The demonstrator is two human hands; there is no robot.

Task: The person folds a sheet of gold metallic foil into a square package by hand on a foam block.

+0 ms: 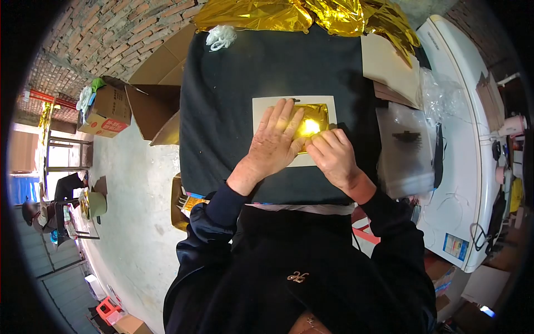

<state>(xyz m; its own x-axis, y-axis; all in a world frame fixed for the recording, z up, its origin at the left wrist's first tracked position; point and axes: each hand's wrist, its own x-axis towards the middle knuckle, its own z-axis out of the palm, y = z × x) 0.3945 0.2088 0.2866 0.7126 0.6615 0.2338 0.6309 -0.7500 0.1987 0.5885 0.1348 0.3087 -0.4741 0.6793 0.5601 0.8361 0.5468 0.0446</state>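
A shiny gold foil piece (316, 114) lies on a cream-white card (303, 161) at the middle of the black cloth (239, 83). My left hand (271, 142) lies flat over the left part of the card and foil, its fingers stretched out. At the foil's lower right edge is my right hand (334, 156), with its fingers curled together against the foil. Whatever those fingers pinch is hidden. A small dark object (296, 101) sits at the card's top edge, just above my left fingertips.
Gold foil sheets (256, 15) and a bundle of white string (221, 37) lie at the table's far edge. Cream boards (391, 69) and clear plastic bags (406, 156) are at the right. An open cardboard box (153, 111) stands left. Another person (47, 217) is far left.
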